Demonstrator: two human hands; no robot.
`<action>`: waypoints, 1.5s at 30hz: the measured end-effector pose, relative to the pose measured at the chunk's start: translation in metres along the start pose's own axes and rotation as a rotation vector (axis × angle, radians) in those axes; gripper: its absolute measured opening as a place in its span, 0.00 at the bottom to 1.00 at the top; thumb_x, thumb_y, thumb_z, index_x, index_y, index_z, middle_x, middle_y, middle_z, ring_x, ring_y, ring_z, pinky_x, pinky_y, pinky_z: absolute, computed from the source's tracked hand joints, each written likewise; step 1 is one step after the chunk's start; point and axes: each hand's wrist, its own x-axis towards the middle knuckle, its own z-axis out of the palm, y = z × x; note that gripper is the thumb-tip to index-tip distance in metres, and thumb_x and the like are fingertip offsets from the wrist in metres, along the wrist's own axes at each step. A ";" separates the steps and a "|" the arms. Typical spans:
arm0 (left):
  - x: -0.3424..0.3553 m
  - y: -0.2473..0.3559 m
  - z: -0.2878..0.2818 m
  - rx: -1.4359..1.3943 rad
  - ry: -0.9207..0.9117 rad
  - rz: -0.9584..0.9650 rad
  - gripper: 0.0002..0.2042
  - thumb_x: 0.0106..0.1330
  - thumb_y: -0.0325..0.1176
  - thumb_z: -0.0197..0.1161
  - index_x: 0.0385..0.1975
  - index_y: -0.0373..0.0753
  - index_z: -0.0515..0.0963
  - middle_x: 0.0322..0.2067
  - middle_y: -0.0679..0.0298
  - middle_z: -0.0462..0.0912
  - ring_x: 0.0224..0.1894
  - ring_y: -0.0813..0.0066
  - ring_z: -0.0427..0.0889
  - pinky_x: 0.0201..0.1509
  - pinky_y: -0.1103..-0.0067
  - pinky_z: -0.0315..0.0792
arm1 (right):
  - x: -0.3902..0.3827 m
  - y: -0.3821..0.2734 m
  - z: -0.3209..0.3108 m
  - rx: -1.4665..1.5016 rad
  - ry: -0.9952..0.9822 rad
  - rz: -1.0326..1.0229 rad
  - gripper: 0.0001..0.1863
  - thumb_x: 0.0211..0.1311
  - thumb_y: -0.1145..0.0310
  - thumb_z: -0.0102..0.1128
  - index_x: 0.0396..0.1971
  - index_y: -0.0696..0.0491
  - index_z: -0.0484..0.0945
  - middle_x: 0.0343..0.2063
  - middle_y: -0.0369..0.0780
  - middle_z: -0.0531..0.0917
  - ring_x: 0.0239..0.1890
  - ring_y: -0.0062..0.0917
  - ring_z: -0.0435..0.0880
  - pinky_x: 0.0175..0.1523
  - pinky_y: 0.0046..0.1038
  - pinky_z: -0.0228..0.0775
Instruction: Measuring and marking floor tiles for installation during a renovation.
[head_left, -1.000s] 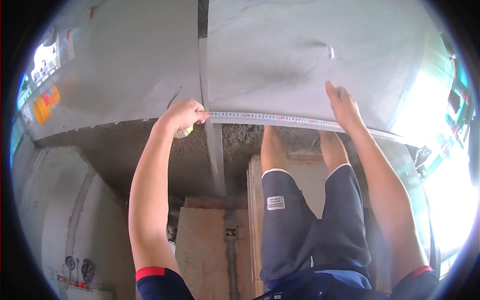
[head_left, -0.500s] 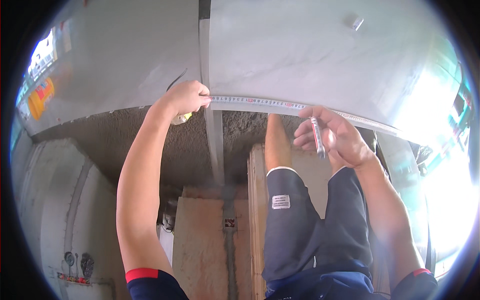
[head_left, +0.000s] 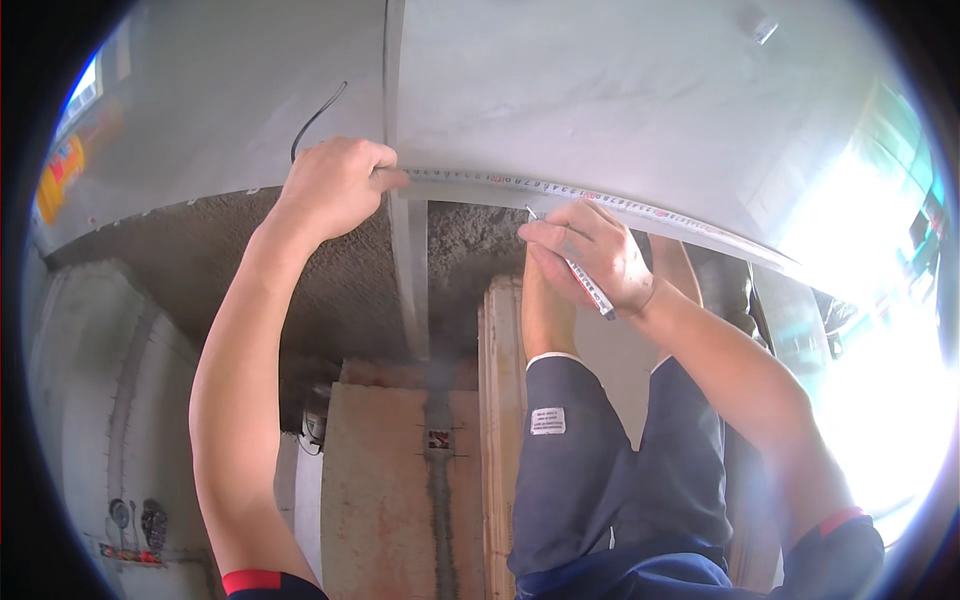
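Observation:
My left hand [head_left: 338, 192] pinches the near-left part of a tape measure [head_left: 560, 189], its fingers closed at the seam between two grey boards. From there the white blade runs rightward along the edge of the right-hand board [head_left: 620, 100]. My right hand [head_left: 600, 250] grips a slim white-and-dark marker pen [head_left: 592, 288], its thin tip pointing up and left just below the blade. Whether the tip touches the board I cannot tell. The tape's case does not show now.
A thin black wire [head_left: 318, 115] sticks out of the left board [head_left: 230, 80]. A pale metal strip [head_left: 410, 280] runs along the seam, beside rough grey cement [head_left: 320, 280]. At far left is a yellow-orange container [head_left: 62, 180]; a small white piece [head_left: 765, 30] lies on the right board.
My right hand has turned and moved left, closing round the pen in a writing grip with its tip near the blade. My left hand sits slightly further left and up in the picture.

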 end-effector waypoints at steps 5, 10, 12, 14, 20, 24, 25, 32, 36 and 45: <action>-0.001 -0.004 0.010 -0.014 0.115 0.044 0.06 0.64 0.33 0.62 0.34 0.41 0.85 0.27 0.52 0.83 0.36 0.51 0.81 0.42 0.63 0.74 | 0.001 0.020 0.011 -0.050 0.010 -0.119 0.16 0.46 0.76 0.72 0.37 0.48 0.81 0.28 0.35 0.77 0.29 0.28 0.78 0.35 0.29 0.75; 0.000 -0.008 0.018 -0.037 0.193 0.089 0.13 0.63 0.34 0.66 0.24 0.32 0.72 0.19 0.48 0.69 0.25 0.49 0.67 0.30 0.63 0.62 | -0.003 0.025 0.022 -0.072 0.033 -0.134 0.20 0.47 0.76 0.70 0.42 0.49 0.76 0.29 0.35 0.78 0.30 0.30 0.79 0.35 0.30 0.75; 0.001 -0.011 0.021 -0.038 0.212 0.118 0.13 0.63 0.34 0.66 0.24 0.32 0.72 0.19 0.48 0.69 0.24 0.49 0.67 0.30 0.63 0.62 | -0.005 0.026 0.023 -0.062 0.035 -0.096 0.21 0.47 0.76 0.70 0.43 0.50 0.75 0.30 0.35 0.78 0.31 0.30 0.80 0.35 0.30 0.75; 0.002 -0.011 0.022 -0.040 0.232 0.145 0.13 0.63 0.34 0.66 0.24 0.32 0.72 0.19 0.48 0.68 0.24 0.49 0.66 0.30 0.63 0.62 | -0.005 0.028 0.024 -0.055 0.032 -0.083 0.21 0.47 0.75 0.70 0.43 0.51 0.73 0.31 0.37 0.79 0.31 0.31 0.81 0.34 0.31 0.75; 0.001 -0.007 0.019 0.001 0.228 0.116 0.07 0.61 0.29 0.65 0.23 0.35 0.79 0.17 0.51 0.74 0.26 0.50 0.74 0.32 0.62 0.67 | -0.006 0.034 0.031 -0.059 0.048 -0.110 0.21 0.46 0.77 0.69 0.41 0.52 0.73 0.31 0.38 0.79 0.32 0.31 0.81 0.34 0.32 0.75; 0.004 -0.014 0.023 0.003 0.240 0.142 0.10 0.62 0.31 0.66 0.23 0.34 0.75 0.19 0.49 0.72 0.26 0.49 0.71 0.31 0.63 0.65 | -0.006 0.032 0.037 -0.067 0.081 -0.111 0.22 0.45 0.78 0.69 0.41 0.53 0.72 0.32 0.38 0.79 0.32 0.31 0.81 0.35 0.31 0.74; 0.005 -0.013 0.024 -0.019 0.229 0.142 0.12 0.63 0.34 0.66 0.25 0.32 0.73 0.21 0.48 0.71 0.26 0.48 0.69 0.31 0.63 0.63 | -0.007 0.033 0.037 -0.073 0.080 -0.115 0.22 0.44 0.78 0.69 0.42 0.53 0.72 0.32 0.38 0.79 0.33 0.31 0.81 0.35 0.31 0.74; 0.005 -0.013 0.020 0.030 0.183 0.101 0.12 0.63 0.33 0.66 0.25 0.32 0.73 0.22 0.47 0.72 0.26 0.48 0.70 0.32 0.63 0.64 | -0.009 0.036 0.039 -0.076 0.079 -0.132 0.22 0.46 0.79 0.67 0.43 0.54 0.71 0.33 0.39 0.78 0.33 0.33 0.80 0.36 0.33 0.73; 0.007 -0.013 0.024 0.014 0.194 0.116 0.11 0.62 0.33 0.66 0.26 0.32 0.74 0.22 0.47 0.72 0.26 0.48 0.70 0.31 0.64 0.64 | -0.011 0.037 0.038 -0.077 0.078 -0.123 0.21 0.46 0.78 0.66 0.43 0.54 0.71 0.33 0.39 0.78 0.34 0.33 0.80 0.37 0.33 0.74; 0.005 -0.015 0.022 0.005 0.184 0.104 0.11 0.63 0.33 0.66 0.26 0.33 0.75 0.22 0.48 0.73 0.26 0.48 0.70 0.31 0.64 0.65 | -0.008 0.033 0.040 -0.051 0.073 -0.119 0.23 0.45 0.82 0.70 0.43 0.55 0.72 0.31 0.40 0.78 0.31 0.33 0.79 0.35 0.31 0.73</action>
